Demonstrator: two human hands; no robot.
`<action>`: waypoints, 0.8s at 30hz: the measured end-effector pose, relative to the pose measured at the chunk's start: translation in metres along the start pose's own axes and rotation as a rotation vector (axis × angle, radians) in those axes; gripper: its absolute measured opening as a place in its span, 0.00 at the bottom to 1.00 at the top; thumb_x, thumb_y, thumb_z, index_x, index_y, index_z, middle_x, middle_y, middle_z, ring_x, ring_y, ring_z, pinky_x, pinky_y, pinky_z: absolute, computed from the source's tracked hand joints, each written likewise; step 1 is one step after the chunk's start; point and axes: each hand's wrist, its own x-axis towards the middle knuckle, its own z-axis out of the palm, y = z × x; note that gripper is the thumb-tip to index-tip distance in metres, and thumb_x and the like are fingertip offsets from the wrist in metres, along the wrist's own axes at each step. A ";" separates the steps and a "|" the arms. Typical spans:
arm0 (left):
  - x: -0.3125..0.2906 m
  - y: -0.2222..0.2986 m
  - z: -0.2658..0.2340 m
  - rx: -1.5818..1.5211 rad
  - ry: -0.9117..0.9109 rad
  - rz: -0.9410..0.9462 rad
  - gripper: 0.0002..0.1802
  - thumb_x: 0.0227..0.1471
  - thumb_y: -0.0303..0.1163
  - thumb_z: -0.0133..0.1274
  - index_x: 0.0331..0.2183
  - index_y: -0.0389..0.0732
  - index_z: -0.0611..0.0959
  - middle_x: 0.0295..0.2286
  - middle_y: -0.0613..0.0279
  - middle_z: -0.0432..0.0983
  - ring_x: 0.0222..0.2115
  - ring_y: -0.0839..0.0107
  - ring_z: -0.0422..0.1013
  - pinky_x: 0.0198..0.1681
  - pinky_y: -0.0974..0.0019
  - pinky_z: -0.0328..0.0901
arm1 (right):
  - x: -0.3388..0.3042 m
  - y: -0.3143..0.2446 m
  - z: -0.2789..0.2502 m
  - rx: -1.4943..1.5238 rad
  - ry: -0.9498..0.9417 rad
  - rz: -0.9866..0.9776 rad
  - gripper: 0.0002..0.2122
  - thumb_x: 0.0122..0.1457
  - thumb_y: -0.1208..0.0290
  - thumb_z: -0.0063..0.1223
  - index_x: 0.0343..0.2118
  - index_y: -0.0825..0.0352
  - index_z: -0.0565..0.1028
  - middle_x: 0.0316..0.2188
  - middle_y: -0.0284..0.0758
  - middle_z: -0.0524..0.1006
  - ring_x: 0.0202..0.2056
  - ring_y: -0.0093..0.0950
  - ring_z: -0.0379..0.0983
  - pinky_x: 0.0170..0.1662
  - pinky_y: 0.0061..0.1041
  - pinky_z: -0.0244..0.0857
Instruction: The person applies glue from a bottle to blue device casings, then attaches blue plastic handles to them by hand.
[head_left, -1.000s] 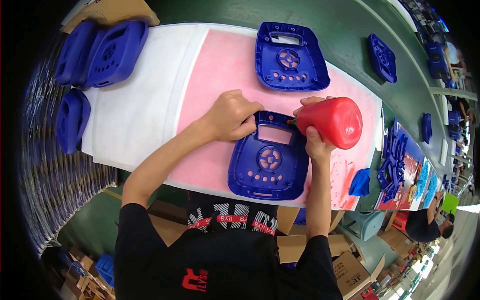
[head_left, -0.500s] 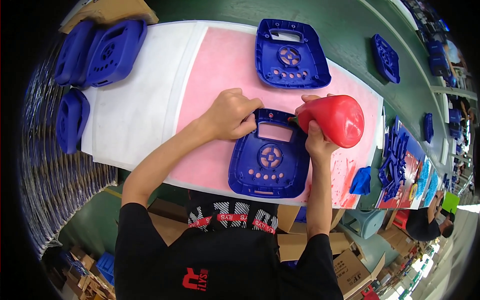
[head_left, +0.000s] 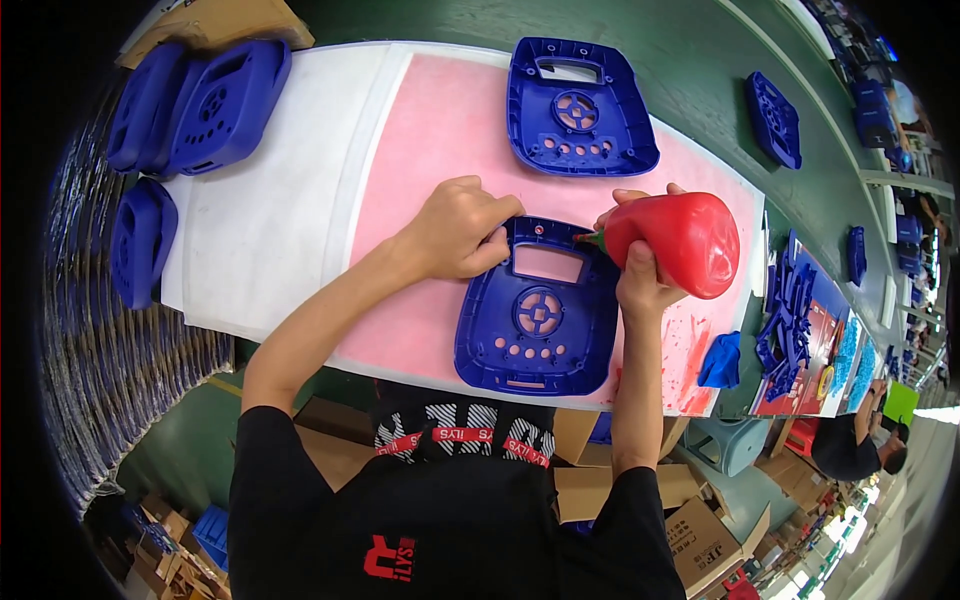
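In front of me a blue plastic housing point(head_left: 480, 330) lies on the pink sheet, its ribbed inner side facing up, with a window, a round grille and a row of holes. My left hand point(head_left: 462, 230) is closed on its upper left corner. My right hand point(head_left: 640, 265) grips a red squeeze bottle point(head_left: 690, 245), tilted so its thin green-based nozzle points at the housing's upper right corner. Whether the tip touches the plastic I cannot tell. Just beyond, a second blue housing point(head_left: 635, 130) of the same shape rests inner side up.
Several blue housings point(head_left: 225, 115) stand at the table's left end. To the right are a blue cloth point(head_left: 720, 362) and a pile of blue plastic strips point(head_left: 785, 325). Another blue housing point(head_left: 773, 120) lies on the green surface beyond. Cardboard boxes point(head_left: 700, 540) sit below; a co-worker point(head_left: 850, 445) is at far right.
The red bottle and my right hand have shifted slightly right, showing more of the nozzle. My left hand stays on the housing's corner.
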 end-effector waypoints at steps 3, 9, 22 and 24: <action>0.000 -0.001 0.001 0.004 -0.002 -0.001 0.11 0.35 0.28 0.51 0.28 0.38 0.79 0.11 0.56 0.68 0.15 0.55 0.67 0.26 0.57 0.61 | 0.000 0.000 -0.004 -0.030 -0.066 -0.039 0.30 0.57 0.62 0.61 0.57 0.70 0.60 0.43 0.41 0.78 0.41 0.31 0.77 0.48 0.30 0.70; -0.001 -0.001 0.001 -0.001 0.007 0.001 0.11 0.35 0.28 0.51 0.28 0.38 0.79 0.11 0.56 0.68 0.15 0.55 0.67 0.26 0.56 0.61 | -0.001 -0.010 0.004 0.169 0.023 0.095 0.25 0.57 0.59 0.60 0.52 0.67 0.66 0.40 0.39 0.79 0.42 0.31 0.77 0.57 0.35 0.62; -0.002 -0.002 -0.001 0.013 0.001 -0.005 0.11 0.36 0.28 0.51 0.28 0.38 0.79 0.12 0.56 0.68 0.15 0.54 0.67 0.27 0.56 0.61 | 0.005 -0.011 -0.004 0.154 0.035 0.017 0.33 0.53 0.55 0.64 0.55 0.69 0.60 0.40 0.44 0.78 0.35 0.34 0.78 0.45 0.34 0.72; -0.001 -0.001 0.001 0.006 0.003 0.004 0.12 0.35 0.27 0.50 0.28 0.38 0.80 0.12 0.57 0.67 0.15 0.56 0.66 0.27 0.57 0.61 | 0.009 -0.012 -0.007 0.236 0.068 -0.002 0.36 0.52 0.53 0.65 0.55 0.69 0.58 0.39 0.45 0.77 0.34 0.35 0.78 0.39 0.33 0.74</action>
